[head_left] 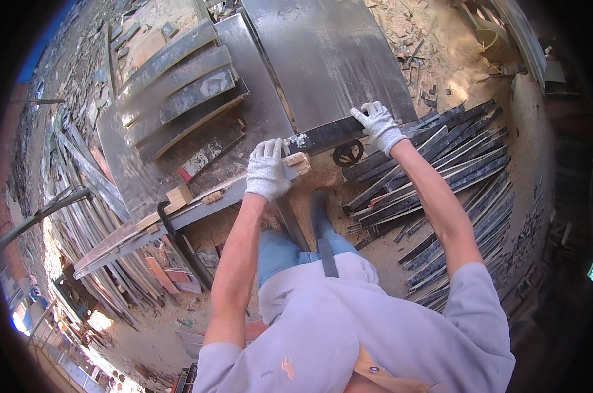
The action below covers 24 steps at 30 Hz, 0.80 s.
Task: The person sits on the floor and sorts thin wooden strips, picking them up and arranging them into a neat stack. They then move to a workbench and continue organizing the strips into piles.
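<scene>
Both gloved hands grip a dark flat strip (pixel 332 133) lying across the near edge of the metal bench (pixel 257 111). The left hand (pixel 267 170) closes on one end, the right hand (pixel 377 126) on the other, above a heap of strips (pixel 454 177) on the floor

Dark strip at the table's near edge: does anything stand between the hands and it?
Nothing visible does. The right hand already lies on the dark strip; the left hand sits at its left end, beside a small wooden block.

white knit gloves, pale grey short-sleeved shirt, blue jeans.
</scene>
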### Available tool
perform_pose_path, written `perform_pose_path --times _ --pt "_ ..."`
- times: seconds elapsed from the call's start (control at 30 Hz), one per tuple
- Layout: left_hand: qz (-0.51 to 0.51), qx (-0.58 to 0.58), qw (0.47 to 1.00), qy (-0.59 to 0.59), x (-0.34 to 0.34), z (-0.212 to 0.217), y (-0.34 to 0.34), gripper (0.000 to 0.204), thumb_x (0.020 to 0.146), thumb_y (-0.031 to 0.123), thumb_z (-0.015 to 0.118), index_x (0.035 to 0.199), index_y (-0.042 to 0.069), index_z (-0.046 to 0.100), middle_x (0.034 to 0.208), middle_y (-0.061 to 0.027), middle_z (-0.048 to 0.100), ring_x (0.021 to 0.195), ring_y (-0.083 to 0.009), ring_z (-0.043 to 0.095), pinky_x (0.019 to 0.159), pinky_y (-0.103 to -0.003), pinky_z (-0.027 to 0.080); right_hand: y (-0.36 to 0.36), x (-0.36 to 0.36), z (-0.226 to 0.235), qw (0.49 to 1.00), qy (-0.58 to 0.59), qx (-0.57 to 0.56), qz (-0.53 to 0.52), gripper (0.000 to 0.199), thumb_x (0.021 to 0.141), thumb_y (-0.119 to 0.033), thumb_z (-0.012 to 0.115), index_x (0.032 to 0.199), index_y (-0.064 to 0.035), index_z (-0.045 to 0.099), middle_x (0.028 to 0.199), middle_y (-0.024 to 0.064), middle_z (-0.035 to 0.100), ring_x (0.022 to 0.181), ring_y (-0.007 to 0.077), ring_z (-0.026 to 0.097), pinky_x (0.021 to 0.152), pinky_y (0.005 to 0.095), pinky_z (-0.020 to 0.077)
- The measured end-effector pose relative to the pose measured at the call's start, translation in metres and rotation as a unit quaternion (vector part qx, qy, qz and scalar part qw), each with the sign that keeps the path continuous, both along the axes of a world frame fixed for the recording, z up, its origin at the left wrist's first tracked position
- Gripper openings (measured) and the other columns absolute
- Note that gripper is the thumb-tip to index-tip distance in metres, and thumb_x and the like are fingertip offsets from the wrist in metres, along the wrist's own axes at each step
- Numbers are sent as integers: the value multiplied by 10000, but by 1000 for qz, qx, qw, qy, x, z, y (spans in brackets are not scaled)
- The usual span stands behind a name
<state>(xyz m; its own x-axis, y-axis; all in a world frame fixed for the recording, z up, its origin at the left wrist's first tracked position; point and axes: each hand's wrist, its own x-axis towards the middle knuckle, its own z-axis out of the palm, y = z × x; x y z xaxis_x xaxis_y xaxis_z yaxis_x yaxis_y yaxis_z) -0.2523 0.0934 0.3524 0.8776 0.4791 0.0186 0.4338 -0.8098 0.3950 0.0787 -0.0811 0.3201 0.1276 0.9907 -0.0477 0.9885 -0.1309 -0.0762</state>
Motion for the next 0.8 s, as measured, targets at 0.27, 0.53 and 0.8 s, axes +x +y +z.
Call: perform_pose_path --times 0.27,0.53,0.8 --pt "5 35 999 16 -3 1 -13 881 620 294 863 1383 21 520 1327 -190 564 1259 -383 543 1087 -475 472 -5 -4 1 999 1 -18 -35 662 803 -53 749 1439 -197 631 1267 107 591 1173 328 536 1066 417 467" --pt "3 75 997 10 -11 -2 -21 854 604 279 834 1361 11 544 1313 -178 571 1242 -364 546 1078 -468 474 -7 -13 -8 998 -29 -22 -51 666 839 -99 760 1477 -185 588 1309 163 574 1262 366 513 1117 441 447" --pt "36 -1 999 31 -15 4 -13 1103 550 437 949 1468 44 480 1438 -193 524 1372 -399 480 1151 -471 446 -63 -58 13 982 68 -68 -166 644 838 -262 799 1438 -148 592 1319 199 589 1305 413 513 1104 481 450"
